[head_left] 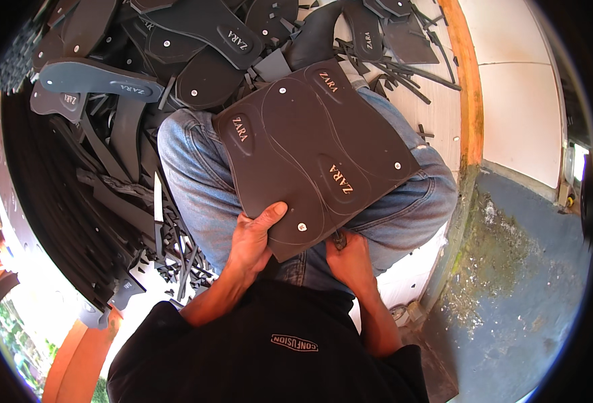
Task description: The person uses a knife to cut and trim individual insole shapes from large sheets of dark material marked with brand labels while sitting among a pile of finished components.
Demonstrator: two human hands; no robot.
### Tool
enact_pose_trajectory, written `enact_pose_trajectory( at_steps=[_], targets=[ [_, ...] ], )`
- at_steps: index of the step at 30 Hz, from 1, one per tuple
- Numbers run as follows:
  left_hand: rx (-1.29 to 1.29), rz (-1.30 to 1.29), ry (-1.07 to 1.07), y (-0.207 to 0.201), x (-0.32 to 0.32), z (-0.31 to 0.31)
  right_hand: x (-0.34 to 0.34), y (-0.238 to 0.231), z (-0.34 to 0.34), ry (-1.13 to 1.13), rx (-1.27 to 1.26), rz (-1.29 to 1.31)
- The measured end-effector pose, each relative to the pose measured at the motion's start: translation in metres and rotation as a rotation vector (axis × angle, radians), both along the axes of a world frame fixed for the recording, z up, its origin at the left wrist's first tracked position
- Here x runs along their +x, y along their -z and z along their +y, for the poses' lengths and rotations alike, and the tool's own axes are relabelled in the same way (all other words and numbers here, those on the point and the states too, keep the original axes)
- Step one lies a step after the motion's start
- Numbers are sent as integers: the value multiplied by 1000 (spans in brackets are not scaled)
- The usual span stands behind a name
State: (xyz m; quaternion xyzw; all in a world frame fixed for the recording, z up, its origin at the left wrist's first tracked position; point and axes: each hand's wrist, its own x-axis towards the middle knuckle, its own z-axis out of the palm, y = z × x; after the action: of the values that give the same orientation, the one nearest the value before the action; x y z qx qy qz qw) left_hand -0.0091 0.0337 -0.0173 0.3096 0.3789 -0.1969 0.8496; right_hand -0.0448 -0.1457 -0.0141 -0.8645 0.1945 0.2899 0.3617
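A dark brown foam sheet (273,178) with sandal-sole outlines, raised printed heel pads and small white round stickers rests tilted across my bent, jeans-clad knees. My left hand (250,238) is closed on its near left corner, thumb on top and fingers hidden beneath. At the sheet's near edge, my right hand (351,260) is wrapped round a dark tool (339,240); only a short part shows, so I cannot tell its kind. A short slit runs into the sheet just above that tool, between two sole outlines.
Cut soles (101,80) and dark offcuts pile up beyond and left of my knees. A bright-bladed knife (158,201) lies among scraps by my left leg. Stacked dark sheets (48,195) stand at the left. An orange-brown wooden edge (471,87) borders the grey floor (531,262) at right.
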Motion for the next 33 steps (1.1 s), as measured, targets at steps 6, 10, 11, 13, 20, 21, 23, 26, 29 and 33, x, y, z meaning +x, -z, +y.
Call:
enact_pose_trajectory(
  at_steps=[6, 10, 11, 13, 20, 21, 23, 26, 29, 33],
  targets=[
    [-24, -7, 2, 2, 0, 1, 12, 5, 6, -37, -26, -35],
    [-28, -14, -16, 2, 0, 2, 13, 15, 8, -77, -35, -75],
    [-28, -12, -11, 2, 0, 2, 14, 17, 8, -82, -1, -108],
    [-27, -8, -4, 1, 1, 3, 15, 19, 8, -95, 65, -172],
    [-55, -25, 15, 5, -2, 8, 30, 24, 1, -254, 161, -206],
    [-63, -28, 16, 7, -3, 9, 36, 23, 1, -295, 189, -210],
    [-79, -29, 18, 7, -3, 9, 45, 22, 1, -355, 198, -200],
    [-90, -28, 14, 7, -2, 10, 53, 24, 2, -397, 173, -168],
    [-95, -28, 7, 8, -2, 10, 55, 30, 3, -431, 162, -261],
    [-97, -17, 6, 7, -2, 10, 65, 39, 11, -431, 153, -288]
  ],
)
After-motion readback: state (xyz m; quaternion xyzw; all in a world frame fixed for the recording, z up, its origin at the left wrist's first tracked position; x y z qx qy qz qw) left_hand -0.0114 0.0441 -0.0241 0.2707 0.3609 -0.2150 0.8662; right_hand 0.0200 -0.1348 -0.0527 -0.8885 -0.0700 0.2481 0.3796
